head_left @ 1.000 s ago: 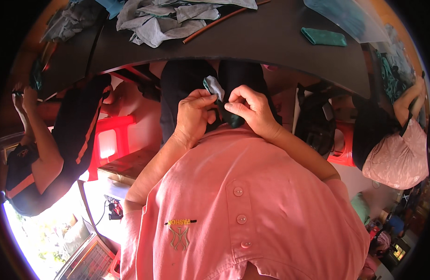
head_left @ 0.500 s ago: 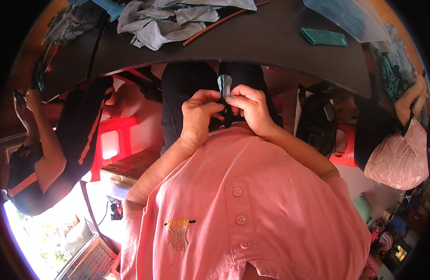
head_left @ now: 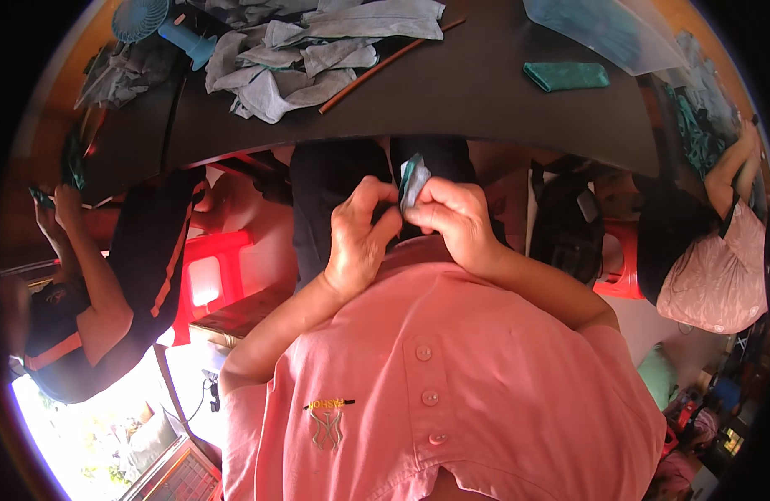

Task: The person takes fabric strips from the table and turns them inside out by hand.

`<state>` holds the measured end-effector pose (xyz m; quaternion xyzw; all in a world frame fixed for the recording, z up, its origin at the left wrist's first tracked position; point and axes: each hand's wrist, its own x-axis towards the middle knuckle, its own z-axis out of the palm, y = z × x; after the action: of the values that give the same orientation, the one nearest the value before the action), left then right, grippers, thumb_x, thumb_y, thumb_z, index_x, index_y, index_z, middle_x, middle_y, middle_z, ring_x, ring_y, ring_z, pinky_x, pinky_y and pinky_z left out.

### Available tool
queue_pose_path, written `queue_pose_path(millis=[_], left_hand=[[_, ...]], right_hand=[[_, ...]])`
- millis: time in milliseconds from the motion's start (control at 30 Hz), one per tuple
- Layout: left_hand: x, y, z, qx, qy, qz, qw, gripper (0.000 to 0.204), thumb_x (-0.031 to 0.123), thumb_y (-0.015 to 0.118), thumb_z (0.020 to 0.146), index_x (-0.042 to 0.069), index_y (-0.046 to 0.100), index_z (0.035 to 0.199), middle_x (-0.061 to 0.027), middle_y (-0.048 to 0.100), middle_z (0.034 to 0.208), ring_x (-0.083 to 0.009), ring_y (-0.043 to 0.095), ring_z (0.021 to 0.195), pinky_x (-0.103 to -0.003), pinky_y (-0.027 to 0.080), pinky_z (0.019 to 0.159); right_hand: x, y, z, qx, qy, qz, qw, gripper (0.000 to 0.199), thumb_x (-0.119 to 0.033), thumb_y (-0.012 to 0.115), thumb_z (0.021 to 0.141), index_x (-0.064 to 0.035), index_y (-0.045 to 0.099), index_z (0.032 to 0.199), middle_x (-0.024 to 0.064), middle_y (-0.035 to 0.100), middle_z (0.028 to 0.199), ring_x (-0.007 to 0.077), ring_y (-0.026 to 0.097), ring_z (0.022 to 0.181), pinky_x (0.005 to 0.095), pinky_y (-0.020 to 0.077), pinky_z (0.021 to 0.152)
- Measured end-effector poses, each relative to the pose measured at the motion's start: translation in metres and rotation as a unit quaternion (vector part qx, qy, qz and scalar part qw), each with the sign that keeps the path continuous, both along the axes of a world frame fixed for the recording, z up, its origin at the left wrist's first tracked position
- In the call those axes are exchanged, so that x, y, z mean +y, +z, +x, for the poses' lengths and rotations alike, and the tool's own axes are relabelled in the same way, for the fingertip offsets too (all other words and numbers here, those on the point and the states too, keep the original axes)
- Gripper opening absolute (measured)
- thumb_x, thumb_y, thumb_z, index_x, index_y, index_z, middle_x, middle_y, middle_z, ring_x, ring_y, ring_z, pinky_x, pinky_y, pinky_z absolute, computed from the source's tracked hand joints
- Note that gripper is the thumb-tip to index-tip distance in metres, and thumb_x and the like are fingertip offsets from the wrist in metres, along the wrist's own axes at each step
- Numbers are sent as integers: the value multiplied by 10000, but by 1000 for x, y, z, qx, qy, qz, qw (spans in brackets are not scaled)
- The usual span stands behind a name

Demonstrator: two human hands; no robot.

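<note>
Over my lap, my right hand (head_left: 456, 219) pinches a small folded fabric piece (head_left: 413, 179), grey on one side and green on the other, which sticks up past the fingers. Close by on its left is my left hand (head_left: 357, 230), with thumb and forefinger curled toward the lower end of the fabric. What those left fingertips grip, if anything, is hidden. On the dark table (head_left: 477, 100) beyond my knees, a loose heap of grey fabric pieces (head_left: 293, 71) lies to the left of a thin brown stick (head_left: 385, 68). A rolled green fabric piece (head_left: 566, 76) rests at the right.
A blue fan (head_left: 180, 37) stands at the far left and a clear plastic bin (head_left: 610, 33) at the far right. One co-worker (head_left: 84, 292) sits left with fabric in hand, another (head_left: 702, 250) right. Red stools (head_left: 214, 267) and a black bag (head_left: 564, 221) flank my legs.
The fabric piece now tilts right and shows more of its green side. My right fingers have curled further round it, while my left fingertips have drawn slightly apart. The whole view has shifted a little.
</note>
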<state>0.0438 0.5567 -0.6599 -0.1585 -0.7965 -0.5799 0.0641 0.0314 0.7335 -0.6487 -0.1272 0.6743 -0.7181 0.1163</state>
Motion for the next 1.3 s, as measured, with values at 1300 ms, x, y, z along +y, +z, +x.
queue_pose_path(millis=[1300], left_hand=[[40, 64, -98, -36, 13, 118, 992, 212, -182, 528, 761, -15, 617, 857, -17, 546, 866, -82, 502, 758, -199, 413, 658]], right_hand=[[16, 44, -73, 228, -133, 5, 964, 137, 19, 655, 848, 2, 527, 804, 47, 517, 659, 90, 453, 586, 266, 379, 519]])
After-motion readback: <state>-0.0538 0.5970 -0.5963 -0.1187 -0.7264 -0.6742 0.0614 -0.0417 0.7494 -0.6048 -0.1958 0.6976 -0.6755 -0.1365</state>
